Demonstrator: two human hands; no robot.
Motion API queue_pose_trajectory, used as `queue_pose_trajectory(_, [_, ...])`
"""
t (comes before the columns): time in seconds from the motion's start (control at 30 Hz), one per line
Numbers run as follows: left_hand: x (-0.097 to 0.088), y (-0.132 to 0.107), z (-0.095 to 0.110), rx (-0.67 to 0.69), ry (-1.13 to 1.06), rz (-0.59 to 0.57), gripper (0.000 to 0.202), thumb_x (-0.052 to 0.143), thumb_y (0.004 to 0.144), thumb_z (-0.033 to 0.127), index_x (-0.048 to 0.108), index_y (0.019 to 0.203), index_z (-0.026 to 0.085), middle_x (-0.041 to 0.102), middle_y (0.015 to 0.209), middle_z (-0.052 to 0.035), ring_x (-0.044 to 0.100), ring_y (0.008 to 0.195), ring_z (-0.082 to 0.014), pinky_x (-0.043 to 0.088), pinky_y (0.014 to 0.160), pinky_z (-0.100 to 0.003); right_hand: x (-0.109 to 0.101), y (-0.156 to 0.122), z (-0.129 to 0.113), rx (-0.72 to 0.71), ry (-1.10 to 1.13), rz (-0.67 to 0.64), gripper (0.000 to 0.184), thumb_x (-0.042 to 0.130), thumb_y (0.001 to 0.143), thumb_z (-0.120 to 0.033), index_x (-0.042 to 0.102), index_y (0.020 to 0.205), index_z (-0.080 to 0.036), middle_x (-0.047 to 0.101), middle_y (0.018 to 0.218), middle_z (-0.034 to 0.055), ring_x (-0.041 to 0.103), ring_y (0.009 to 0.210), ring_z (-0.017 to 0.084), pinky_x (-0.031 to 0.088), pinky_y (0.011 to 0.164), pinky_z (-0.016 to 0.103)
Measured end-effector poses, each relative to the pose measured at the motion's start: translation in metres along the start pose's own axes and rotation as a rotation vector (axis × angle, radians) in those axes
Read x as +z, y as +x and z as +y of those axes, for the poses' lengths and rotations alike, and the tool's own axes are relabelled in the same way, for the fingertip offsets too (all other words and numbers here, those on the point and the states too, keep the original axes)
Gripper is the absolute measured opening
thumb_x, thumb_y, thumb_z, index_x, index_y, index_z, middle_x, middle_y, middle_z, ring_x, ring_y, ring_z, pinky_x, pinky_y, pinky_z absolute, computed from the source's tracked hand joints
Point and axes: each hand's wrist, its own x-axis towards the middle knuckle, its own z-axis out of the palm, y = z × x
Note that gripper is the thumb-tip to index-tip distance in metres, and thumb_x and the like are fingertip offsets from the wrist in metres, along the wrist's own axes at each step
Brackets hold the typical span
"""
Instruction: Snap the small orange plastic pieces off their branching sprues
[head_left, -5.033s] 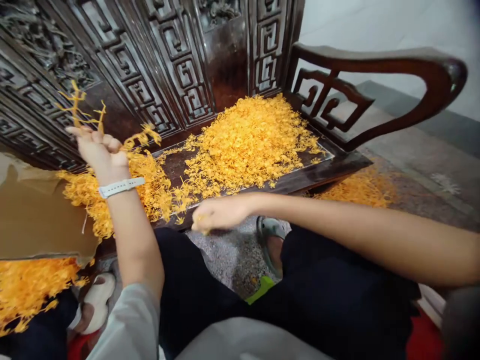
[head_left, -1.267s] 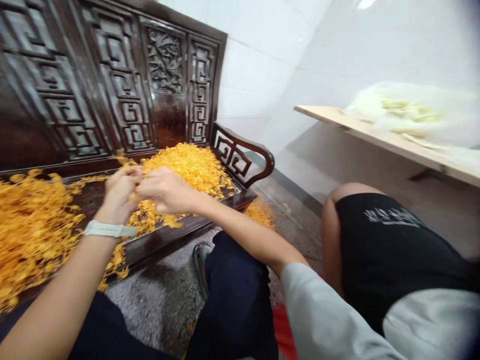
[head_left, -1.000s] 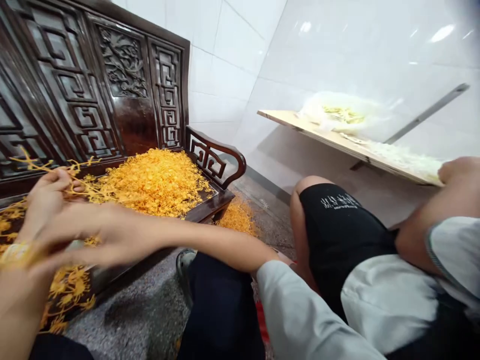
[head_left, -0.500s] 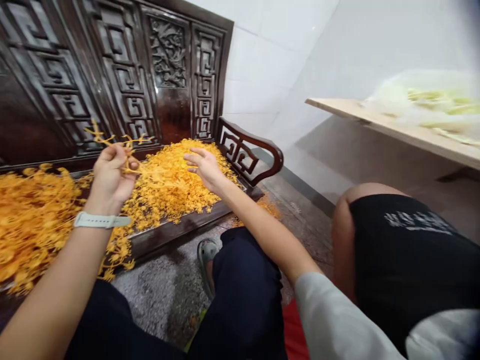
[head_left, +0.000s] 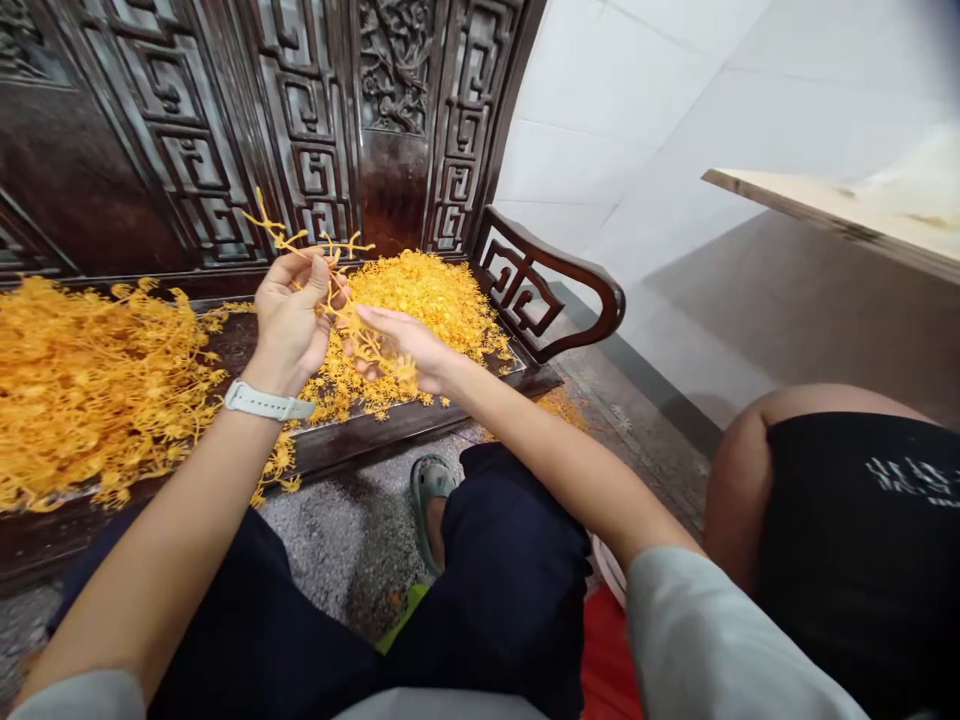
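Note:
My left hand (head_left: pixel 291 318), with a white watch at the wrist, is closed on an orange branching plastic sprig (head_left: pixel 300 238) whose twigs stick up above the fingers. My right hand (head_left: pixel 401 345) is just to its right, palm up and fingers stretched out, touching the lower strands of the same sprig. Both hands hover over the seat of a dark carved wooden bench (head_left: pixel 420 420). A heap of small orange pieces (head_left: pixel 424 290) lies on the seat behind my hands. A bigger tangle of orange sprigs (head_left: pixel 82 380) lies at the left.
The bench has a carved backrest (head_left: pixel 300 120) and a curved armrest (head_left: pixel 555 290) at the right. Another person's knee in black shorts (head_left: pixel 840 500) is at the right. A wooden board (head_left: pixel 810 205) juts from the white tiled wall. The speckled floor (head_left: pixel 337 540) lies between my knees.
My right hand has come back from the heap to the sprig in my left hand. The view has swung left and down, so the board with its bag is mostly out of frame.

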Motion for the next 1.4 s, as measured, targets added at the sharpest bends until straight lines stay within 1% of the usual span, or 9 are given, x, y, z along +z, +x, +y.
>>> queue_pose_trajectory(0.13, [-0.008, -0.001, 0.009, 0.127, 0.131, 0.027, 0.031, 0.097, 0.079, 0.04, 0.075, 0.092, 0.023, 0.076, 0.097, -0.0022, 0.07, 0.075, -0.0134, 0.051, 0.054, -0.02, -0.004, 0.004, 0.0, -0.04, -0.014, 0.132, 0.043, 0.082, 0.087, -0.059, 0.061, 0.094, -0.022, 0.057, 0.074, -0.0036, 0.036, 0.053, 0.006, 0.025, 0.048, 0.024])
queue_pose_trajectory(0.27, [-0.02, -0.001, 0.013, 0.211, 0.283, 0.027, 0.025, 0.091, 0.085, 0.041, 0.077, 0.092, 0.022, 0.076, 0.096, -0.0033, 0.065, 0.064, -0.0098, 0.043, 0.044, -0.018, -0.004, 0.002, -0.003, -0.085, -0.141, 0.275, 0.042, 0.083, 0.086, -0.055, 0.06, 0.085, -0.021, 0.057, 0.079, -0.001, 0.037, 0.058, 0.008, 0.025, 0.051, 0.025])
queue_pose_trajectory(0.4, [-0.021, -0.006, 0.015, 0.228, 0.366, 0.011, 0.018, 0.088, 0.089, 0.031, 0.075, 0.083, 0.021, 0.075, 0.085, -0.0027, 0.052, 0.052, -0.0069, 0.031, 0.039, -0.02, -0.006, 0.002, 0.001, -0.271, -0.492, 0.238, 0.048, 0.074, 0.096, -0.053, 0.051, 0.068, -0.02, 0.047, 0.069, -0.0022, 0.035, 0.064, 0.01, 0.032, 0.061, 0.028])
queue_pose_trajectory(0.53, [-0.013, -0.013, 0.027, 0.169, 0.379, 0.001, 0.017, 0.076, 0.098, 0.012, 0.07, 0.083, 0.016, 0.072, 0.077, -0.0013, 0.043, 0.048, -0.0043, 0.018, 0.043, -0.026, -0.011, 0.003, 0.007, -0.344, -0.792, 0.181, 0.064, 0.054, 0.106, -0.06, 0.036, 0.059, -0.021, 0.034, 0.061, -0.0027, 0.031, 0.061, 0.011, 0.029, 0.063, 0.029])
queue_pose_trajectory(0.63, [-0.009, -0.011, 0.04, 0.084, 0.355, 0.128, 0.02, 0.062, 0.105, 0.004, 0.065, 0.088, 0.013, 0.069, 0.071, 0.0013, 0.028, 0.042, -0.0029, 0.01, 0.048, -0.031, 0.004, -0.004, 0.007, -0.348, -0.902, 0.223, 0.064, 0.041, 0.11, -0.059, 0.031, 0.059, -0.022, 0.03, 0.06, -0.001, 0.033, 0.062, 0.013, 0.03, 0.062, 0.029])
queue_pose_trajectory(0.8, [-0.012, -0.005, 0.054, -0.244, 0.307, 0.299, 0.035, 0.042, 0.097, -0.016, 0.057, 0.09, 0.015, 0.058, 0.064, 0.0083, 0.016, 0.044, -0.0041, 0.007, 0.058, -0.038, 0.06, -0.025, 0.004, -0.558, -1.141, 0.201, 0.051, 0.069, 0.098, -0.047, 0.041, 0.064, -0.021, 0.036, 0.069, 0.0019, 0.046, 0.077, 0.018, 0.033, 0.069, 0.031])
queue_pose_trajectory(0.93, [-0.015, -0.004, 0.056, -0.307, 0.286, 0.33, 0.036, 0.04, 0.098, -0.017, 0.055, 0.089, 0.015, 0.05, 0.059, 0.0104, 0.012, 0.045, -0.0042, 0.007, 0.06, -0.039, 0.077, -0.035, 0.005, -0.563, -1.174, 0.224, 0.049, 0.073, 0.093, -0.046, 0.041, 0.065, -0.022, 0.035, 0.069, 0.0021, 0.045, 0.078, 0.019, 0.027, 0.066, 0.032])
queue_pose_trajectory(1.13, [-0.021, 0.007, 0.054, -0.281, 0.19, 0.388, 0.031, 0.043, 0.108, -0.009, 0.058, 0.09, 0.012, 0.047, 0.058, 0.0099, 0.013, 0.049, -0.0029, 0.007, 0.063, -0.04, 0.036, -0.018, 0.001, -0.506, -1.041, 0.463, 0.057, 0.054, 0.107, -0.049, 0.036, 0.062, -0.021, 0.029, 0.067, 0.0001, 0.045, 0.071, 0.013, 0.027, 0.065, 0.028])
queue_pose_trajectory(1.4, [-0.021, 0.001, 0.027, -0.373, 0.181, 0.169, 0.024, 0.06, 0.093, -0.006, 0.059, 0.085, 0.016, 0.054, 0.067, 0.0065, 0.016, 0.04, -0.0018, 0.01, 0.045, -0.028, -0.057, 0.048, 0.014, -0.211, -0.727, 0.754, 0.059, 0.054, 0.108, -0.05, 0.029, 0.061, -0.023, 0.029, 0.062, -0.0038, 0.033, 0.057, 0.008, 0.028, 0.058, 0.025])
